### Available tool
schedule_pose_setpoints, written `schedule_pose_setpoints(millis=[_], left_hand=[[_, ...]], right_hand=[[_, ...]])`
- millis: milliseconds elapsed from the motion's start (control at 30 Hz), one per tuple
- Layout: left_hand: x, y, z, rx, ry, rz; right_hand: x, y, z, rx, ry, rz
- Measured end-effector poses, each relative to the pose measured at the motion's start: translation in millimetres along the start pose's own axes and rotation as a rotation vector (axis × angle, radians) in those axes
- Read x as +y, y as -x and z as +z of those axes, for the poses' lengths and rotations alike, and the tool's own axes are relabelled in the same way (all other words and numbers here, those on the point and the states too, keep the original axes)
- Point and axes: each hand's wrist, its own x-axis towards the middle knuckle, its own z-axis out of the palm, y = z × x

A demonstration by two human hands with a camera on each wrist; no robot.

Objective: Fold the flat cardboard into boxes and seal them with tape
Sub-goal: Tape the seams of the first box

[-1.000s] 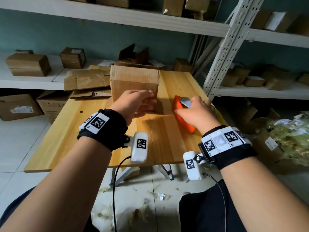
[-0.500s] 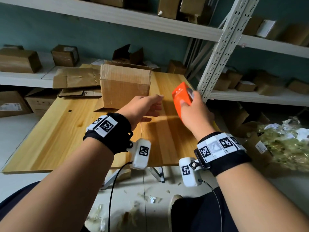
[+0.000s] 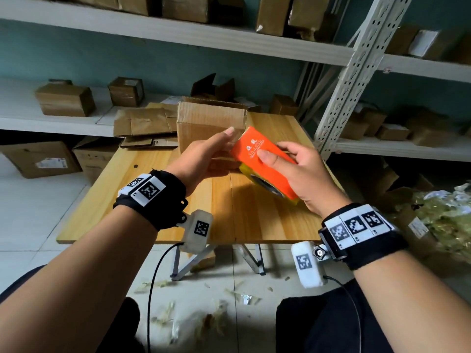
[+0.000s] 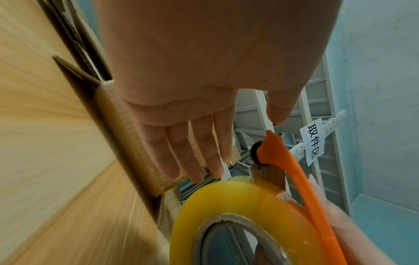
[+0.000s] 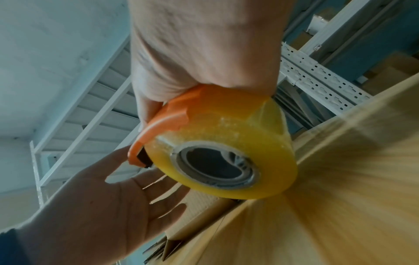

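Head view. Right hand (image 3: pixel 298 174) curled round an orange plastic tape dispenser (image 3: pixel 262 159), thumb flat on its top face, fingers wrapped behind. Yellowish clear roll of packing tape (image 3: pixel 265 184) seated under the dispenser. Dispenser tilted, raised above a light wooden table (image 3: pixel 254 220), serrated front edge pointing toward the left hand (image 3: pixel 204 159). Left hand with fingers extended and loose, gripping nothing, thumb tip just beside the dispenser's front edge; whether touching, cannot tell. Folded brown cardboard box (image 3: pixel 209 123) upright on the table's far side, behind both hands. Flat brown cardboard sheets (image 3: pixel 145 123) stacked at the far left corner. White metal shelving (image 3: pixel 351 80) with small brown boxes behind and to the right.

Left wrist view. Left hand (image 4: pixel 204 89) seen from the palm side, four fingers (image 4: pixel 181 152) straight and close together, thumb apart, nothing held. Tape roll (image 4: pixel 244 206) and orange dispenser (image 4: pixel 301 181) just below the fingertips. Cardboard box (image 4: pixel 118 129) edge along the left, on the table (image 4: pixel 45 143).

Right wrist view. Right hand (image 5: pixel 204 53) clamped over the dispenser (image 5: pixel 167 114) from above, roll (image 5: pixel 226 152) hanging beneath with grey core showing. Left hand (image 5: pixel 108 206) spread, palm up, next to the dispenser's front tip. Box (image 5: pixel 204 211) below, partly hidden by the roll.
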Motion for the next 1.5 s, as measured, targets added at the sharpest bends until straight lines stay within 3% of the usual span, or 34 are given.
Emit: schedule_pose_setpoints(millis=[133, 400, 667, 1133, 1333, 1500], left_hand=[[0, 10, -11, 0.061, 0.024, 0.029], [-8, 9, -18, -0.011, 0.187, 0.082], [-10, -2, -5, -0.018, 0.324, 0.061], [-9, 0, -10, 0.0, 0.197, 0.026], [-11, 1, -13, 0.021, 0.207, -0.095], [-11, 5, -11, 0.049, 0.18, -0.028]], right_hand=[[3, 1, 9, -0.057, 0.04, -0.047], [7, 0, 15, -0.139, 0.07, -0.101], [12, -7, 13, -0.072, 0.0, -0.094], [13, -10, 11, -0.074, -0.003, -0.118], [19, -8, 14, -0.089, 0.026, -0.142], [20, -5, 17, -0.097, 0.03, -0.147]])
